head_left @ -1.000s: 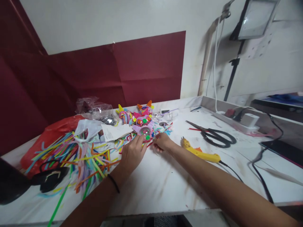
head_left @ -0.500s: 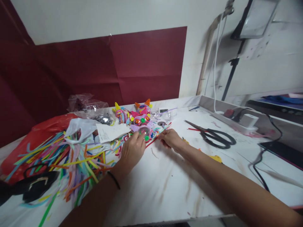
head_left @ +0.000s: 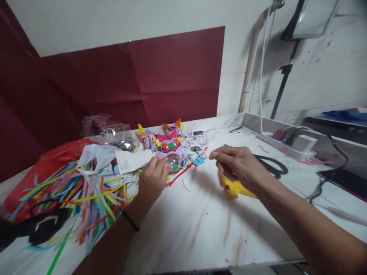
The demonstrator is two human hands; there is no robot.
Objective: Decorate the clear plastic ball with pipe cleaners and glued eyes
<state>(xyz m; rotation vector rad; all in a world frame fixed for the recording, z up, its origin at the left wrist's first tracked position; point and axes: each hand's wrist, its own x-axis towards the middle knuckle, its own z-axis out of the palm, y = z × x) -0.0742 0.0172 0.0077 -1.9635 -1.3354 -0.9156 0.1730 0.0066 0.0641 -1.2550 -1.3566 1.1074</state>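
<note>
Pink, clear-domed craft face (head_left: 173, 162), on tabletop (head_left: 200, 236)

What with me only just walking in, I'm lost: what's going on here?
A person's left hand is at the edge of a pink and purple craft piece with a clear round dome. The right hand hovers nearby, fingers drawn together; whether they hold anything is unclear. Under it lies a yellow handheld tool on the white table. Colourful figures with pointed ears sit behind the piece, and multicoloured fuzzy strips are heaped left.
</note>
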